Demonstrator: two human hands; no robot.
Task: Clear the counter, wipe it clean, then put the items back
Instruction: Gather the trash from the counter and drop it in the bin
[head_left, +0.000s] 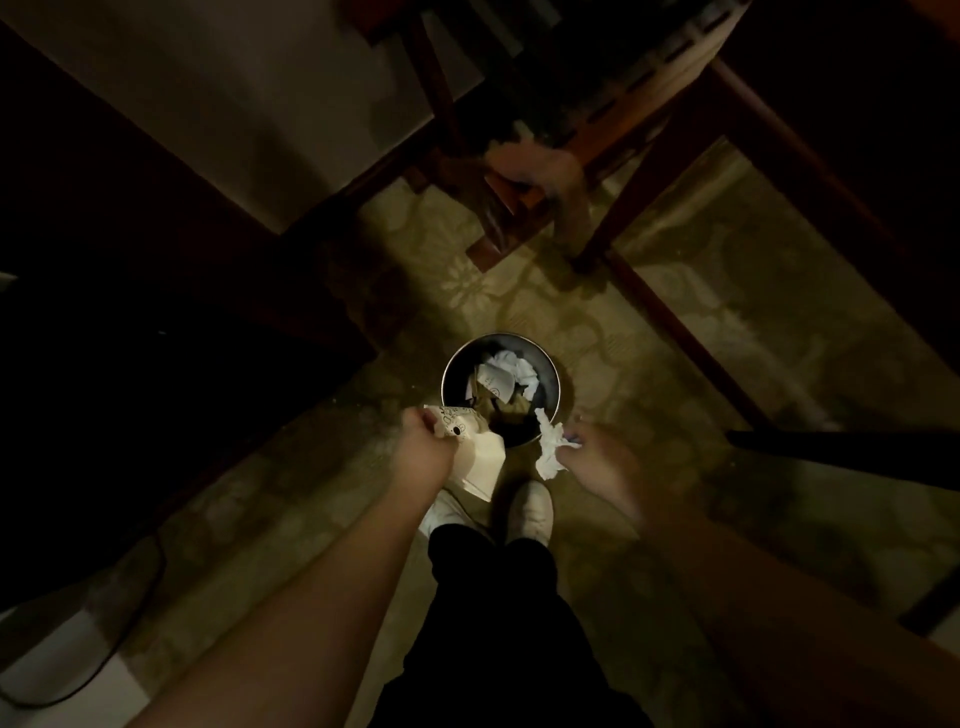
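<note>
A round metal waste bin (501, 389) stands on the patterned carpet (701, 332), already holding crumpled white paper and a printed cup. Just at its near-left rim the left hand (423, 441) grips a printed paper cup (454, 422) together with a pale folded paper bag (480, 462), while at its near-right rim the right hand (597, 460) pinches a crumpled white tissue (549, 446). Nearer than the bin are two pale shoes (531, 509), and beyond it stand wooden chair legs (498, 218).
</note>
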